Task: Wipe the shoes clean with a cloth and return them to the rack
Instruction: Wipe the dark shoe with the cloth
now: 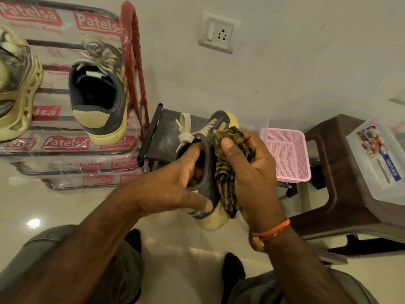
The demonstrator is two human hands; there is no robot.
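I hold a dark grey sneaker with a cream sole (209, 172) in front of me, toe pointing away. My left hand (175, 187) grips it with fingers tucked inside the opening and the thumb along the outer heel. My right hand (247, 170) holds a brown striped cloth (228, 174) bunched against the shoe's right side. The matching grey sneaker (100, 91) rests on the upper tier of the plastic-wrapped shoe rack (65, 142) at the left. A cream chunky sneaker (15, 84) sits at the rack's far left, cut off by the frame edge.
A small dark stand (162, 134) is on the floor behind the held shoe. To the right is a pink mesh basket (287, 154), then a brown plastic stool (341, 189) carrying a clear lidded box (379, 159). A wall socket (218, 32) is above. My knees (295, 288) are below.
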